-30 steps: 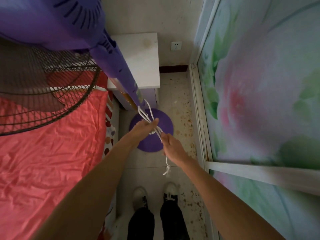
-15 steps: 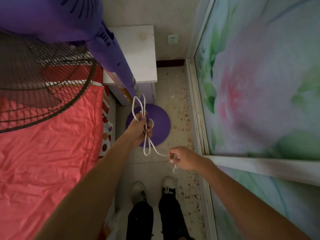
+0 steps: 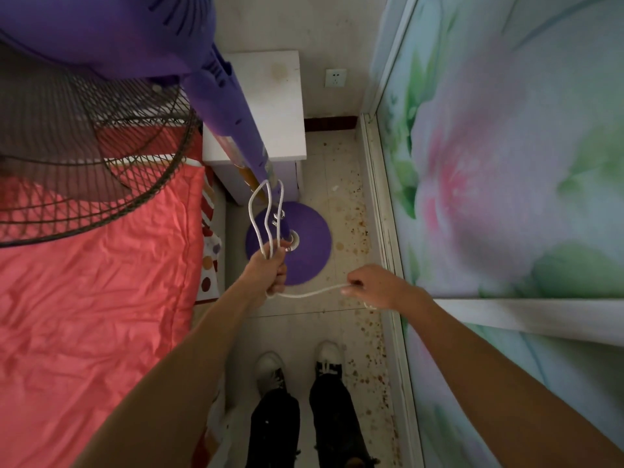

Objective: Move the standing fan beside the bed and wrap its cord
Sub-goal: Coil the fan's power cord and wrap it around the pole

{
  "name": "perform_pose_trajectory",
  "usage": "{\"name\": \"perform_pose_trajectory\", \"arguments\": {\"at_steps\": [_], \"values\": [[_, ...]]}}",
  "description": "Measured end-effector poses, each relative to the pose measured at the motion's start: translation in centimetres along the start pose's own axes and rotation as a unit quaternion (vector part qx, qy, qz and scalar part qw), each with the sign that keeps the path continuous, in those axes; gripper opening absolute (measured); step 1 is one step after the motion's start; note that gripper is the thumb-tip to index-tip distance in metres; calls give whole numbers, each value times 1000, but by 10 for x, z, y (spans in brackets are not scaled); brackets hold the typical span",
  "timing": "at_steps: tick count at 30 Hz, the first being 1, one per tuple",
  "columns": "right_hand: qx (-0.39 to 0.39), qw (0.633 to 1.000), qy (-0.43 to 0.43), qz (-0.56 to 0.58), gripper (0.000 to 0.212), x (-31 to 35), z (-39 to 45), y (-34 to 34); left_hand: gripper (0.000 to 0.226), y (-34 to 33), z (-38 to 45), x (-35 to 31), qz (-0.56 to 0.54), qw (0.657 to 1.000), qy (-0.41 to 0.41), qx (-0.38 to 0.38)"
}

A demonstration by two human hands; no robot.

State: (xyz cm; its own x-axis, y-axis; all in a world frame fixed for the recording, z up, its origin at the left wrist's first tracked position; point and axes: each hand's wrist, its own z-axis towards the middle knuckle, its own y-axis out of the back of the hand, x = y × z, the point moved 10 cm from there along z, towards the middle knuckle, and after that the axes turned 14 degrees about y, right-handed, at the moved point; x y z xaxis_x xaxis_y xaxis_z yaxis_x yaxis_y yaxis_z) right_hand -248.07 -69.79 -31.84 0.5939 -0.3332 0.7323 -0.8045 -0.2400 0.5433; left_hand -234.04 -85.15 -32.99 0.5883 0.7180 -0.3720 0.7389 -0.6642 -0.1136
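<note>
The purple standing fan (image 3: 229, 123) stands on the floor between the bed and the wardrobe, its round purple base (image 3: 304, 251) below and its wire cage at the upper left. Its white cord (image 3: 260, 211) is gathered into long loops that rise beside the pole. My left hand (image 3: 270, 268) is closed around the lower ends of those loops, just above the base. One strand runs right from that fist to my right hand (image 3: 374, 287), which pinches it; the cord's end hangs hidden behind this hand.
A bed with a coral-red sheet (image 3: 101, 298) fills the left. A white bedside cabinet (image 3: 273, 106) stands behind the fan, with a wall socket (image 3: 335, 78) beyond. A floral sliding wardrobe door (image 3: 506, 163) closes the right. My shoes (image 3: 297, 366) stand on stained floor tiles.
My right hand has drawn the free strand away to the right, apart from my left hand. The loops in my left hand now stand taller beside the pole.
</note>
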Motion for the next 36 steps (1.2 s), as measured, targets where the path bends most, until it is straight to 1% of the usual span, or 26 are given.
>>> {"name": "perform_pose_trajectory", "arguments": {"at_steps": [2, 3, 4, 6, 8, 9, 10, 11, 14, 15, 16, 17, 19, 21, 24, 26, 28, 29, 30, 32, 34, 36], "values": [[-40, 999, -23, 12, 21, -8, -1, 19, 14, 10, 3, -3, 53, 998, -20, -33], [-59, 998, -20, 12, 17, -7, 2, 29, 18, 10, 3, -4, 88, 995, -31, -46], [-74, 997, -7, 2, 13, -2, 6, 39, 27, 9, 3, -7, 135, 988, -43, -61], [-94, 995, 25, -33, 5, 10, 18, 58, 56, 1, 0, -12, 234, 967, -57, -82], [-139, 987, 50, -63, 9, 21, 27, 82, 86, -8, -2, -14, 305, 948, -51, -72], [-167, 981, 61, -73, 11, 27, 30, 95, 93, -12, -1, -14, 333, 940, -46, -59], [-189, 976, 67, -80, 14, 32, 33, 107, 92, -16, 0, -15, 362, 930, -43, -45], [-203, 973, 69, -81, 16, 36, 36, 116, 82, -18, 1, -16, 386, 921, -43, -33], [-207, 974, 61, -68, 28, 39, 42, 129, 28, -17, 2, -26, 413, 908, -59, -22], [-204, 975, 62, -68, 28, 40, 44, 129, 14, -16, -1, -33, 412, 908, -69, -21], [-203, 974, 65, -70, 27, 41, 44, 129, 7, -14, -4, -37, 403, 912, -79, -19], [-206, 973, 69, -76, 26, 42, 45, 129, 6, -11, -6, -41, 384, 919, -87, -16], [-218, 970, 69, -79, 22, 42, 46, 129, 9, -6, -9, -43, 339, 936, -91, -6], [-230, 969, 65, -66, 20, 44, 49, 131, 14, -3, -8, -39, 315, 945, -85, -8], [-261, 959, 78, -75, 32, 57, 55, 133, 21, -6, -4, -34, 299, 950, -87, -19], [-285, 954, 74, -60, 41, 60, 58, 133, 24, -8, -1, -30, 282, 956, -80, -21], [-305, 949, 67, -50, 43, 60, 59, 138, 27, -8, 1, -27, 271, 960, -72, -14], [-302, 949, 69, -61, 42, 60, 60, 139, 28, -8, 0, -26, 263, 962, -72, -6], [-292, 950, 71, -84, 40, 61, 62, 141, 28, -7, 0, -25, 240, 968, -70, 9], [-256, 957, 70, -120, 28, 58, 63, 143, 28, -3, -2, -25, 147, 986, -55, 56], [-187, 977, 62, -75, 20, 46, 62, 137, 28, 5, -4, -29, 61, 993, -48, 91], [-87, 996, 18, -10, 12, 27, 58, 117, 28, 10, -5, -36, 20, 993, -52, 108]]}}
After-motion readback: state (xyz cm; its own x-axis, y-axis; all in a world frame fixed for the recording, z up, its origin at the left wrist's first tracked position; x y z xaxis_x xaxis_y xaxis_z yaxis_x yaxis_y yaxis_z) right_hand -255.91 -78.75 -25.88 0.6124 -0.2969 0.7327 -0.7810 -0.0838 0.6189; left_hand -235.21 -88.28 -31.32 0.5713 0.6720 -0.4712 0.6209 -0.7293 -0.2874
